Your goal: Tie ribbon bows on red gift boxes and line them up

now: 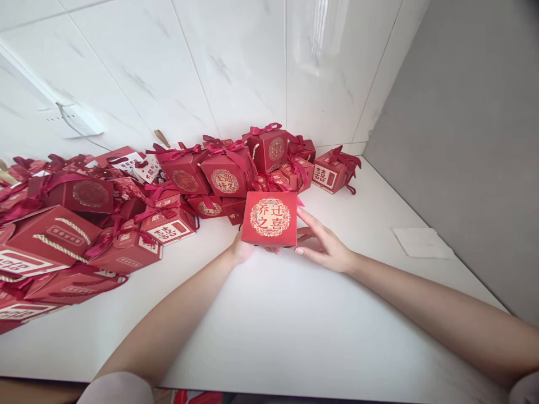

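A red gift box [269, 219] with a round gold medallion and Chinese characters faces me above the white table. My left hand [243, 250] is closed on it from underneath and the left, most of its fingers hidden behind the box. At the box's right side, my right hand [323, 245] has its fingers stretched out and spread. The index fingertip is close to the box's right edge, and I cannot tell if it touches. A bit of pink ribbon [300, 202] shows behind the box's upper right corner.
Many similar red boxes with dark red ribbons, such as one box [225, 178], are piled along the tiled wall [248, 62]. A single box [334, 171] stands at the pile's right end. A white flat piece [422, 242] lies near the table's right edge by a grey panel [467, 140].
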### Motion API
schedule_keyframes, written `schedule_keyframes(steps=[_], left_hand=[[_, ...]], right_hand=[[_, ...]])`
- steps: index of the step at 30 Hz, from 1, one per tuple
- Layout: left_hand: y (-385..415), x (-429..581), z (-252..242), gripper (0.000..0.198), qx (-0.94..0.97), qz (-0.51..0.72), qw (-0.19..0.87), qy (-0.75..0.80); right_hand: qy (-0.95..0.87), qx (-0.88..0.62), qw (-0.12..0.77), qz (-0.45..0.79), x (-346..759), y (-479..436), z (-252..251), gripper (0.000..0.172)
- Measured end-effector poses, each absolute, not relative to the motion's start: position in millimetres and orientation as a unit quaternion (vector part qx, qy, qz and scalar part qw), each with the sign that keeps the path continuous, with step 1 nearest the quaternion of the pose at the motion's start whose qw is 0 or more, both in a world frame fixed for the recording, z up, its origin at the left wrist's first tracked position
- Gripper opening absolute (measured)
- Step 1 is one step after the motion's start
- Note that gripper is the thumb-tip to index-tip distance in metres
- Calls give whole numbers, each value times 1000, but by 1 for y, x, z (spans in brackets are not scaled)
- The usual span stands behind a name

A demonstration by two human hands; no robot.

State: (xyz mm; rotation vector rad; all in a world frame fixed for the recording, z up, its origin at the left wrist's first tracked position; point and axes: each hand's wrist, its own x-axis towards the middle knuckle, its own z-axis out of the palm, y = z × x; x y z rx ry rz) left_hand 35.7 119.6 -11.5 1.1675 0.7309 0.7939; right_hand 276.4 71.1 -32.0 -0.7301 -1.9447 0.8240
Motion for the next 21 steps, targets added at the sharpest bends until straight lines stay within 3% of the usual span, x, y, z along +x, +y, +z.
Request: schedule_keyframes(steps=[8,13,21], left_hand=[[118,36,-15,58,583,330,654,352],[119,34,-15,73,604,302,658,334],[119,38,-11,94,587,209,688,373]], right_hand=[[-763,-330,425,358,276,69,-29,95],[-714,-322,466,411,275,73,-30,101],[-641,-347,468,499,274,81,-35,74]])
